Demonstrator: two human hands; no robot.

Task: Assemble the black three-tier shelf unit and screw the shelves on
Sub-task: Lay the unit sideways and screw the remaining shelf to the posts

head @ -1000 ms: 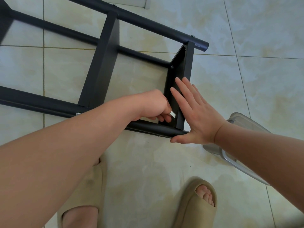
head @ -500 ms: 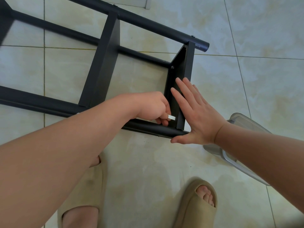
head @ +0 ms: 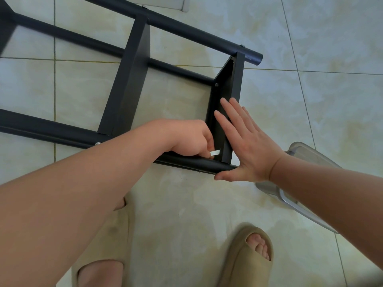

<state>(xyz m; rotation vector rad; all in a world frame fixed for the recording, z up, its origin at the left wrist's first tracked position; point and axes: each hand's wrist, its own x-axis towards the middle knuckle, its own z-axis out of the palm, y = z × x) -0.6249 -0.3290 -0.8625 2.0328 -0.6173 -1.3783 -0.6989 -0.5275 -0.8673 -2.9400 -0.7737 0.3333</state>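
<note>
The black shelf unit [head: 128, 79] lies on its side on the tiled floor [head: 310, 79]. The right hand [head: 248, 148], fingers straight, presses flat against its right-end shelf [head: 230, 83]. The left hand [head: 190, 139] curls around a small silver key [head: 215, 152] at that shelf's near corner.

Shelf unit [head: 132, 79] on floor [head: 310, 100], container [head: 304, 152] at right

The pale marbled tile floor [head: 310, 104] carries the black shelf unit [head: 128, 79] lying on its side, a clear plastic container [head: 304, 151] just beside its near right end, and two tan sandals [head: 238, 251] with feet in them.
</note>
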